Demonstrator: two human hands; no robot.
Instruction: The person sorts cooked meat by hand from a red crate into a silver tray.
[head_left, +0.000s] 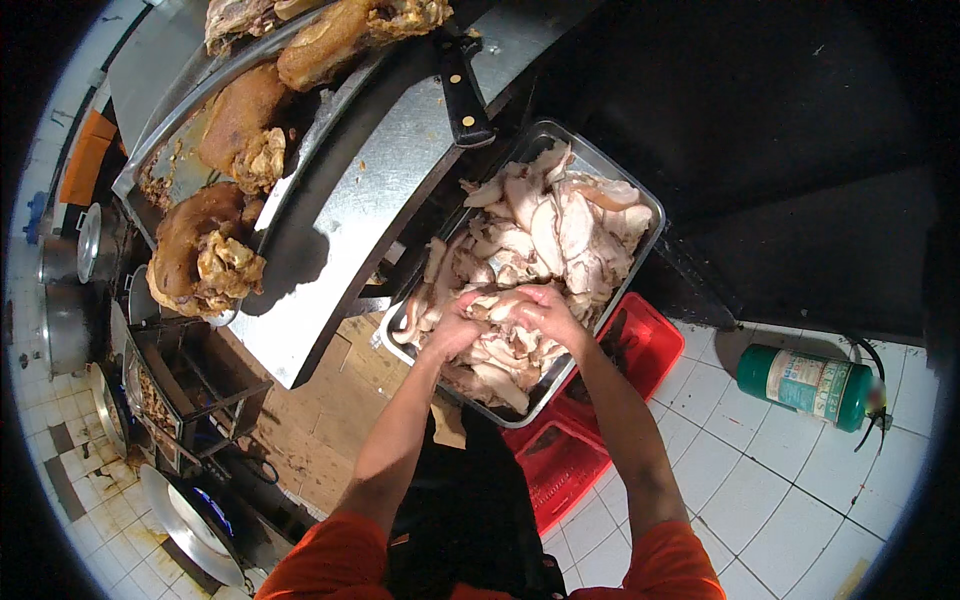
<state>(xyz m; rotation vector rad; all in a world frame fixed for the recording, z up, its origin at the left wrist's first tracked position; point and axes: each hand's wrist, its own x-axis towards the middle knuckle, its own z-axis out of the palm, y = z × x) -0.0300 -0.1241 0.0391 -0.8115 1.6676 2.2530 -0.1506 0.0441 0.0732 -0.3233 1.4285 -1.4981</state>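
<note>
Pale slices of cooked meat (576, 225), some edged with brownish skin, are heaped in a deep rectangular metal tray (651, 202) before me. My left hand (456, 328) and my right hand (546, 309) meet over the near half of the heap. Between them they grip a clump of the slices, with fingertips partly hidden among the pieces. The tray sits at an angle beside a stainless steel counter (341, 225); what bears its weight is hidden.
Browned pork knuckles (196, 251) lie in a metal tray (139, 161) on the counter. A black-handled knife (463, 97) overhangs its edge. Red plastic baskets (562, 480) stand below. A green cylinder (802, 386) lies on the tiles. Blue flame burns near a wok (180, 517).
</note>
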